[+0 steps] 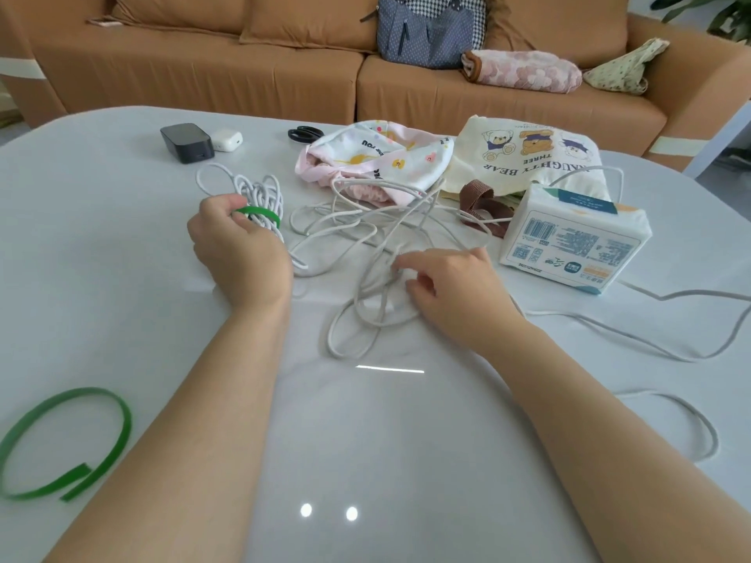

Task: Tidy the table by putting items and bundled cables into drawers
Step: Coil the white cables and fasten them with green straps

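Gripping strapped cable bundle [260, 188] with left hand [239, 253] | right hand [455, 286] fingers [406, 262] pinching loose cable [357, 225]

Both forearms reach forward; the left hand [239, 253] grips a cable bundle [260, 191], the right hand [451, 286] pinches loose cable [378, 237].

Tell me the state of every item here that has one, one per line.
left hand, grips the coiled cable
coiled cable, bundled, green strap around it
right hand, pinches the loose cable
loose cable, tangled, unbundled
spare strap, unfastened loop
scissors, closed
earbud case, closed
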Motion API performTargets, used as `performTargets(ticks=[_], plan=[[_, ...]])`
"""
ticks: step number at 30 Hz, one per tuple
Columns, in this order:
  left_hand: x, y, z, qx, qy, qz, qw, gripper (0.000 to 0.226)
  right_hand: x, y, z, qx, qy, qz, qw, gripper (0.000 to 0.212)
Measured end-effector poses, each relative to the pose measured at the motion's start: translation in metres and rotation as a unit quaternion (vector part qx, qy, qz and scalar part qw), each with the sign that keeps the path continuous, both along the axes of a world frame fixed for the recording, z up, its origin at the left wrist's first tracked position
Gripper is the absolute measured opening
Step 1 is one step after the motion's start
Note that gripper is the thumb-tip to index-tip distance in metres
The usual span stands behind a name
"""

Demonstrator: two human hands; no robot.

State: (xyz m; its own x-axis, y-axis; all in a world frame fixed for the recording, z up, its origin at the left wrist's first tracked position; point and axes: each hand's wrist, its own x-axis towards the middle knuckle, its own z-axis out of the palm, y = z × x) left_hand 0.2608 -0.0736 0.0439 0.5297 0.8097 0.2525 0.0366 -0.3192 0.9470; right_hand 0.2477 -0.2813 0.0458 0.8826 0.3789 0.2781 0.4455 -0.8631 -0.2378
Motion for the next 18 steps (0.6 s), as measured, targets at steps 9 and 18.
performTargets(ticks=[9,18], plan=[[-0.002,-0.001,0.002,-0.001,-0.069,-0.019,0.997,0.036,0.004,-0.003,0.0,-0.016,0.011,-0.074,0.997,0.023],[0.001,-0.002,0.0,0.045,0.038,-0.055,0.997,0.029,0.003,-0.016,0.004,-0.003,0.033,-0.1,0.994,0.022]])
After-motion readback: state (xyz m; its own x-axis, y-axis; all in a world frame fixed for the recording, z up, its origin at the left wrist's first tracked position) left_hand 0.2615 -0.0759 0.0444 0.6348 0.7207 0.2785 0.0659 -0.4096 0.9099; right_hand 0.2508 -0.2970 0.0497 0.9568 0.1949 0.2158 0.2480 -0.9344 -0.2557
